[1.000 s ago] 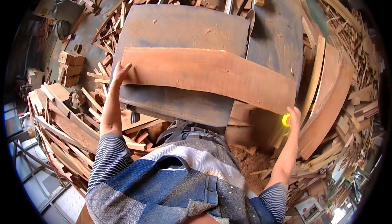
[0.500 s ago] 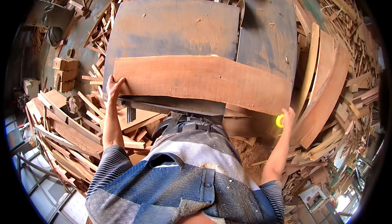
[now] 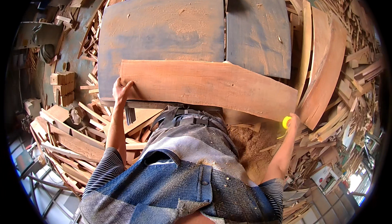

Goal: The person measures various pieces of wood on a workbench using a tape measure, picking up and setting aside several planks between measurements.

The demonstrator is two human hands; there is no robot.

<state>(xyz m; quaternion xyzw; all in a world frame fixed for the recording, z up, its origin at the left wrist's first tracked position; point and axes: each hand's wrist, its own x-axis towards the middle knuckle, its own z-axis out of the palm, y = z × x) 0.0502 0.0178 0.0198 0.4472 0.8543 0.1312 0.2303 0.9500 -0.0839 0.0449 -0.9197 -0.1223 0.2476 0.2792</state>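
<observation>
2 arms reach forward and spread wide. The right hand (image 3: 292, 124), 1 yellow ring (image 3: 286, 122) against it, is at the near right corner of 1 long reddish board (image 3: 204, 83); I can't tell whether its fingers pinch the wood. The left hand (image 3: 121, 91) grips the other end, thumb on top, fingers along the edge. The board lies across the dusty surface (image 3: 163, 28), overhanging at right, where 3 long planks (image 3: 320, 40) stand beyond.
</observation>
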